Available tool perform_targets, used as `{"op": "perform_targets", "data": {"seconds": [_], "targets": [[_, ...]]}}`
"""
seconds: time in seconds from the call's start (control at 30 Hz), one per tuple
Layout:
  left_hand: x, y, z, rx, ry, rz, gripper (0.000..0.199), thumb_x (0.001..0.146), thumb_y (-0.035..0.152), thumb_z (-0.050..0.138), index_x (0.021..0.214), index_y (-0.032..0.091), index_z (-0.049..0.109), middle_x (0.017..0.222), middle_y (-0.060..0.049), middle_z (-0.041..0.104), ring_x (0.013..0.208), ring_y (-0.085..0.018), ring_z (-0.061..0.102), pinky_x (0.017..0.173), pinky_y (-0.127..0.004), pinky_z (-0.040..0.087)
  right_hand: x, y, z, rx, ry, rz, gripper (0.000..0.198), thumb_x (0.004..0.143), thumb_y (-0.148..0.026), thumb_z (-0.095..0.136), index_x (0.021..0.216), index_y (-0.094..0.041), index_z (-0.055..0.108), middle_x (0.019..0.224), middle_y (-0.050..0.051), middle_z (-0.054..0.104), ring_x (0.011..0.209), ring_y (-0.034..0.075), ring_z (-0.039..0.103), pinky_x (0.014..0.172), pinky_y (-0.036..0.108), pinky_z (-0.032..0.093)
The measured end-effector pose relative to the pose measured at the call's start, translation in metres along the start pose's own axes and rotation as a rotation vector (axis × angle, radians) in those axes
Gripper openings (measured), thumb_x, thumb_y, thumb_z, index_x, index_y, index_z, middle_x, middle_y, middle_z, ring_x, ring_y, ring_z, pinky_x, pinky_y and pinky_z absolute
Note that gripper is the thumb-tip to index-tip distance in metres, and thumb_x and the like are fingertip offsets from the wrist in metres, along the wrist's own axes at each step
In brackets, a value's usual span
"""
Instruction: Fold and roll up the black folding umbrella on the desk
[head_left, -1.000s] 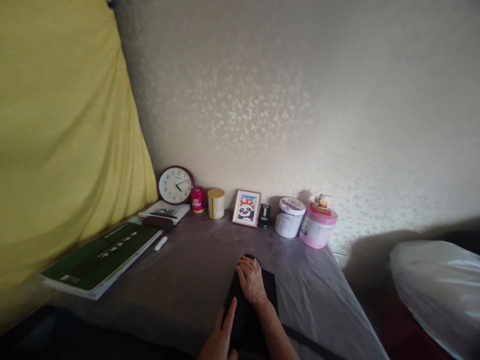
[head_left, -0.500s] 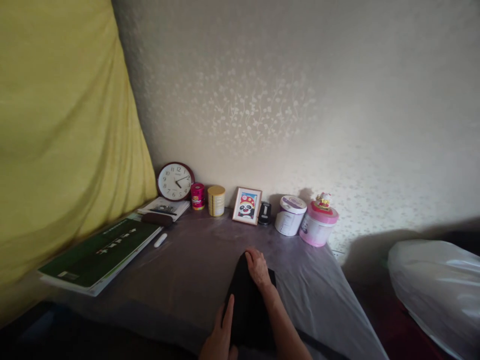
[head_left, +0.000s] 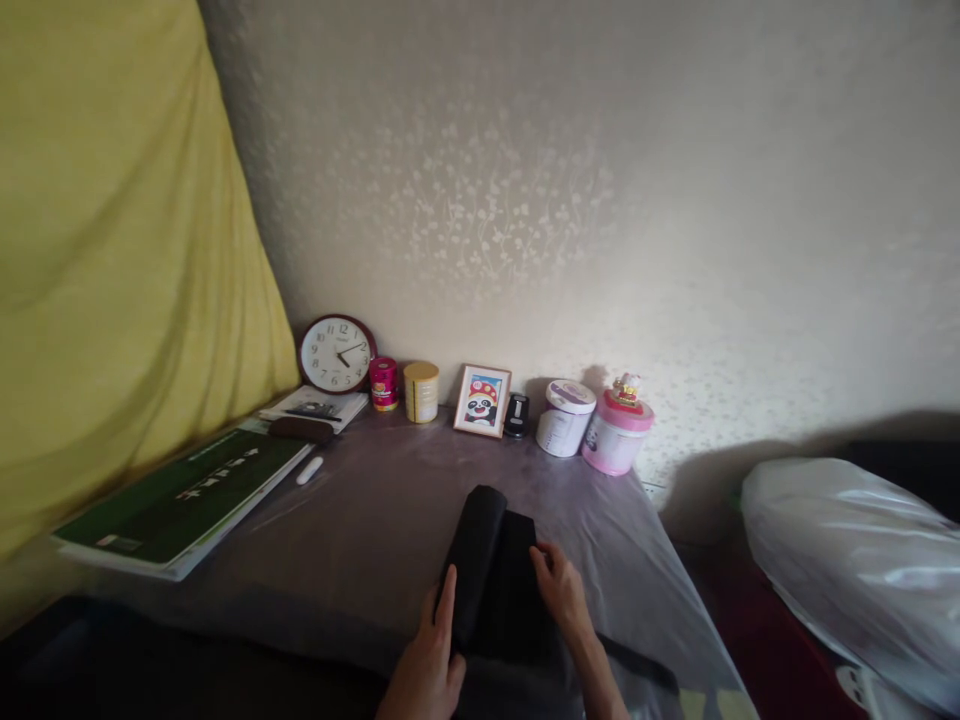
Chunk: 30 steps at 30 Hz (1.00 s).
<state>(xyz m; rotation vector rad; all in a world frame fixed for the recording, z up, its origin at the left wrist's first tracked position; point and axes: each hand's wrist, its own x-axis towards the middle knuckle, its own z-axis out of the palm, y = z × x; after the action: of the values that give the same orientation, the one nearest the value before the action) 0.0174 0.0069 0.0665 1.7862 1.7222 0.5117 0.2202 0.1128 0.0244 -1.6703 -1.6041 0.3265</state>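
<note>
A black, partly rolled piece of fabric-like material (head_left: 474, 560) lies at the front of the table, its thick rolled part on the left and a flat panel (head_left: 517, 585) on the right. Its exact kind does not show. My left hand (head_left: 431, 655) grips the roll's lower left side, thumb toward me and a finger along the edge. At the panel's right edge, my right hand (head_left: 561, 590) pinches the material between thumb and fingers. A dark strap (head_left: 637, 662) trails across the table to the right of my right wrist.
A grey cloth covers the table (head_left: 360, 540). Green booklets (head_left: 187, 495) and a white pen-like stick (head_left: 309, 470) lie left. Along the wall stand a clock (head_left: 337, 354), pink can (head_left: 383, 385), yellow-lidded tub (head_left: 421, 393), panda frame (head_left: 482, 402), black stapler-like object (head_left: 516, 415) and two round tubs (head_left: 566, 420).
My right hand has moved from the top of the black roll down to the flat panel's right edge. The roll's top end now shows uncovered. The view has shifted slightly.
</note>
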Motion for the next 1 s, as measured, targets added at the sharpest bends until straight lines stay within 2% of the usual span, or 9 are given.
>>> {"op": "perform_targets", "data": {"seconds": [0.17, 0.3, 0.47, 0.63, 0.8, 1.0], "targets": [[0.001, -0.004, 0.005, -0.017, 0.023, 0.027, 0.085, 0.07, -0.005, 0.033, 0.141, 0.017, -0.007, 0.15, -0.015, 0.012, 0.126, -0.015, 0.041, 0.097, -0.021, 0.035, -0.007, -0.014, 0.006, -0.003, 0.015, -0.01, 0.038, 0.08, -0.046, 0.045, 0.096, -0.016, 0.062, 0.074, 0.011, 0.07, 0.07, 0.029, 0.068, 0.057, 0.034, 0.048], [0.002, -0.005, 0.006, -0.032, 0.016, 0.024, 0.086, 0.07, -0.005, 0.035, 0.141, 0.017, -0.009, 0.15, -0.016, 0.01, 0.126, -0.016, 0.04, 0.098, -0.022, 0.034, -0.005, -0.025, 0.013, 0.096, 0.054, -0.08, 0.037, 0.08, -0.046, 0.044, 0.094, -0.017, 0.062, 0.079, 0.012, 0.071, 0.074, 0.029, 0.068, 0.059, 0.034, 0.049], [0.003, -0.008, 0.009, -0.013, 0.002, 0.019, 0.089, 0.068, -0.005, 0.036, 0.14, 0.014, -0.012, 0.151, -0.015, 0.011, 0.129, -0.017, 0.036, 0.101, -0.02, 0.031, 0.005, -0.056, 0.033, 0.238, -0.017, -0.091, 0.034, 0.08, -0.042, 0.046, 0.097, -0.018, 0.063, 0.076, 0.008, 0.071, 0.068, 0.023, 0.067, 0.056, 0.029, 0.049], [0.007, -0.017, 0.015, -0.014, -0.006, 0.035, 0.09, 0.067, -0.003, 0.038, 0.14, 0.014, -0.011, 0.151, -0.015, 0.008, 0.132, -0.019, 0.032, 0.104, -0.025, 0.028, 0.008, -0.08, 0.052, 0.192, -0.05, -0.096, 0.029, 0.079, -0.034, 0.048, 0.098, -0.017, 0.063, 0.077, 0.009, 0.071, 0.072, 0.024, 0.068, 0.058, 0.029, 0.048], [0.009, -0.023, 0.018, -0.051, 0.029, 0.063, 0.089, 0.067, -0.002, 0.038, 0.141, 0.013, -0.01, 0.151, -0.015, 0.007, 0.134, -0.021, 0.026, 0.107, -0.028, 0.027, 0.006, -0.097, 0.046, 0.061, -0.201, 0.001, 0.029, 0.08, -0.026, 0.051, 0.105, -0.013, 0.059, 0.08, 0.009, 0.07, 0.079, 0.022, 0.067, 0.065, 0.026, 0.045], [0.01, -0.029, 0.02, -0.066, 0.033, 0.093, 0.087, 0.067, -0.001, 0.037, 0.141, 0.012, -0.008, 0.151, -0.015, 0.001, 0.136, -0.021, 0.022, 0.108, -0.031, 0.026, 0.003, -0.112, 0.033, 0.086, -0.329, -0.056, 0.021, 0.082, -0.027, 0.05, 0.095, -0.017, 0.063, 0.077, 0.004, 0.069, 0.072, 0.018, 0.065, 0.062, 0.023, 0.041]]}}
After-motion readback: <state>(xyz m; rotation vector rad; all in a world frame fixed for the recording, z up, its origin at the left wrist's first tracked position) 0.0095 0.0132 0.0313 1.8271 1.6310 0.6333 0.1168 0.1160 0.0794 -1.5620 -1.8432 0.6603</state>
